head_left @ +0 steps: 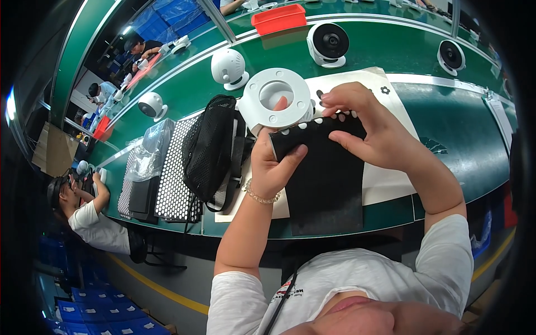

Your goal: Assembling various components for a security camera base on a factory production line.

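My left hand [273, 159] holds a white round camera housing [298, 92] with a ring-shaped base turned up; a fingertip shows through its central hole. The same hand's thumb presses on a black sheet [326, 190], which hangs down over the bench. White round spots line the sheet's top edge. My right hand [374, 125] is at that edge, thumb and index finger apart, the other fingers curled and partly hidden behind the sheet. A small dark round pad [320, 94] shows by the index fingertip; whether it sticks to it I cannot tell.
Beneath lies a cream board [391, 187] on the green bench [463, 134]. To the left are a black mesh bag [209, 148], dotted sheets [173, 181] and clear plastic wrap [151, 151]. White cameras [328, 44] and a red tray [279, 19] stand beyond. A person [95, 218] works at far left.
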